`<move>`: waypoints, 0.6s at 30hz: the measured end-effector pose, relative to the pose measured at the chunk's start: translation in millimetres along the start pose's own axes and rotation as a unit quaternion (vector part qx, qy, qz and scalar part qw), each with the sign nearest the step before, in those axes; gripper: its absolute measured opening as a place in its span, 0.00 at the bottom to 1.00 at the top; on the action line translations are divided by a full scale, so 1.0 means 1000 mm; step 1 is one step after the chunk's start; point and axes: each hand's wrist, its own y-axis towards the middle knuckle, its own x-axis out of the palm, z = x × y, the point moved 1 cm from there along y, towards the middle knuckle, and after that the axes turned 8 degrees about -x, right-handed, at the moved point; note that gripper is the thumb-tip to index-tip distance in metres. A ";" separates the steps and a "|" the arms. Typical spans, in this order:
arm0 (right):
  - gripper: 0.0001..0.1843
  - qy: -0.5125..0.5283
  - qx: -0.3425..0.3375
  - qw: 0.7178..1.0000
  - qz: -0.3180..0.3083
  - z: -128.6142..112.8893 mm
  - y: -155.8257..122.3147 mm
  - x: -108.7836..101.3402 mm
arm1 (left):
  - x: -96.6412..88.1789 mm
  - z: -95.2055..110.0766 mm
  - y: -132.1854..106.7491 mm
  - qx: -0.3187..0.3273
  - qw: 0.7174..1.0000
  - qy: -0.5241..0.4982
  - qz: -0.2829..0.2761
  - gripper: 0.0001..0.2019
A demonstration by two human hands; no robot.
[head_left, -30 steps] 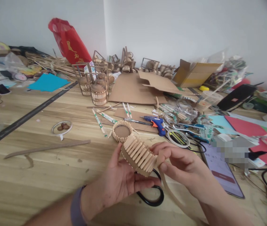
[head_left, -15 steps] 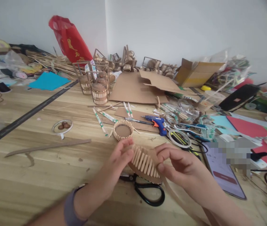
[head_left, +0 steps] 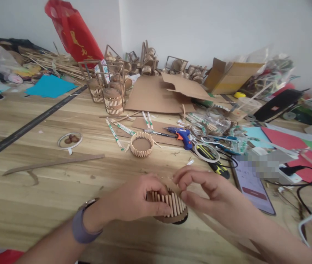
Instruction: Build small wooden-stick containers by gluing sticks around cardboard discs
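Note:
My left hand (head_left: 134, 198) is wrapped round a small round cardboard piece ringed with short wooden sticks (head_left: 169, 207), held low over the wooden table (head_left: 48, 190). My right hand (head_left: 199, 189) pinches the top edge of the same piece from the right, and a cardboard strip (head_left: 221, 234) trails from it toward me. A purple band sits on my left wrist (head_left: 83, 225). A second, similar stick-ringed ring (head_left: 142, 144) lies on the table just beyond my hands.
A blue glue gun (head_left: 182, 135), tape rolls (head_left: 206, 152), a phone (head_left: 252, 183) and cables lie to the right. Finished stick baskets (head_left: 113, 99), cardboard sheets (head_left: 156, 97) and a red bag (head_left: 73, 31) stand at the back. A long black ruler (head_left: 32, 123) crosses the left.
Both hands have lowered the stick-ringed piece toward the table, covering the black scissors. My left hand turned from cradling it underneath to gripping it from the side.

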 end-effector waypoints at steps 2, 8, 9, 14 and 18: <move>0.08 -0.038 0.000 0.999 0.007 0.000 -0.002 -0.011 | -0.002 -0.002 -0.001 -0.028 1.000 0.005 -0.001 0.11; 0.16 -0.145 0.101 0.976 -0.126 -0.003 -0.015 -0.030 | -0.005 -0.001 -0.003 -0.014 0.999 0.029 0.004 0.10; 0.16 -0.158 0.110 0.972 -0.137 -0.004 -0.016 -0.030 | -0.005 -0.001 -0.003 -0.011 1.000 0.029 0.001 0.10; 0.17 -0.137 0.115 0.966 -0.185 -0.011 -0.012 -0.025 | -0.003 0.001 -0.004 -0.018 0.999 0.040 -0.002 0.07; 0.18 -0.127 0.127 0.963 -0.202 -0.009 -0.009 -0.026 | -0.003 0.002 -0.004 -0.017 0.999 0.037 0.008 0.08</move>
